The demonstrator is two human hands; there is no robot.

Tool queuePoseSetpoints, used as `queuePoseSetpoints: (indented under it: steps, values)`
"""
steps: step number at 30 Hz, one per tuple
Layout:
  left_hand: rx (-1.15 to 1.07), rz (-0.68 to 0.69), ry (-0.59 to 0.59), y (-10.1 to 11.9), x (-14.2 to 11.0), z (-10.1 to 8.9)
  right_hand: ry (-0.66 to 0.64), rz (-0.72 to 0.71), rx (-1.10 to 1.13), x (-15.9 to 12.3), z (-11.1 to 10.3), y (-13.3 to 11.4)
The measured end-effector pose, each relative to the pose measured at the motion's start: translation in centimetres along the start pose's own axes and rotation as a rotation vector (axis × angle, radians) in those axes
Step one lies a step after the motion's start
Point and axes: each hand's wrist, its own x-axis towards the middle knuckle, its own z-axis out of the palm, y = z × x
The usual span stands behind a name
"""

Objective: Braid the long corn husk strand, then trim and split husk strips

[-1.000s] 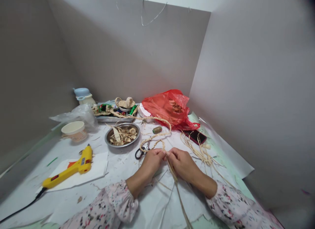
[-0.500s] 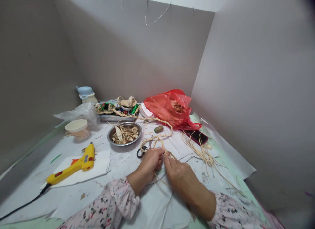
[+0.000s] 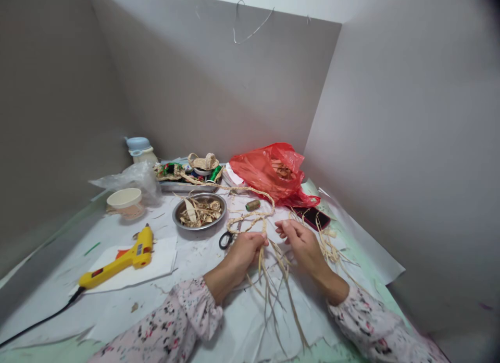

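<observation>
My left hand (image 3: 247, 253) is closed around a plaited straw braid (image 3: 250, 216), which loops up and back toward a metal tray. Loose straw strands (image 3: 275, 300) hang from the grip and fan out over the white paper. My right hand (image 3: 300, 243) is raised just to the right, fingers apart, with nothing visible in it. Its fingertips are close to the strands. Black-handled scissors (image 3: 225, 240) lie just beyond my left hand, their blades partly under the braid.
A steel bowl (image 3: 199, 226) of straw scraps sits behind my hands. A yellow glue gun (image 3: 117, 264) lies on paper at left. Farther back are a red plastic bag (image 3: 269, 173), a phone (image 3: 312, 217), a thread spool (image 3: 253, 204), and a cluttered tray (image 3: 187, 187). Grey walls enclose three sides.
My right hand has moved away from my left to the right and opened. The strands now spread below my left hand. The view has shifted slightly.
</observation>
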Motion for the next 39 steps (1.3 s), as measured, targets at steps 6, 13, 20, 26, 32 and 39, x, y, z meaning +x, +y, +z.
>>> queuePoseSetpoints:
  steps: [6, 13, 20, 26, 32, 39]
  values:
    - [0.053, 0.063, -0.202, 0.4, -0.4, 0.6, -0.406, 0.221, 0.355, 0.5, 1.0, 1.9]
    - [0.306, 0.117, -0.1, 0.0, 0.0, 0.2, -0.448, 0.232, 0.346, 0.7, 0.3, 1.1]
    - [0.8, 0.342, 0.016, -0.7, 0.2, -0.2, -0.268, 0.148, 0.12, 0.8, 0.8, 2.4]
    - [1.12, 0.354, 0.165, 0.2, -1.2, 0.2, -0.162, 0.143, -0.034, 0.3, 1.0, 1.7]
    - [1.266, 0.401, 0.271, 0.8, -1.9, 0.7, -0.113, 0.138, -0.044, 0.1, 1.3, 2.0]
    - [1.338, 0.438, 0.19, 0.3, -2.5, 2.0, -0.071, 0.203, 0.15, 0.2, 1.5, 2.4]
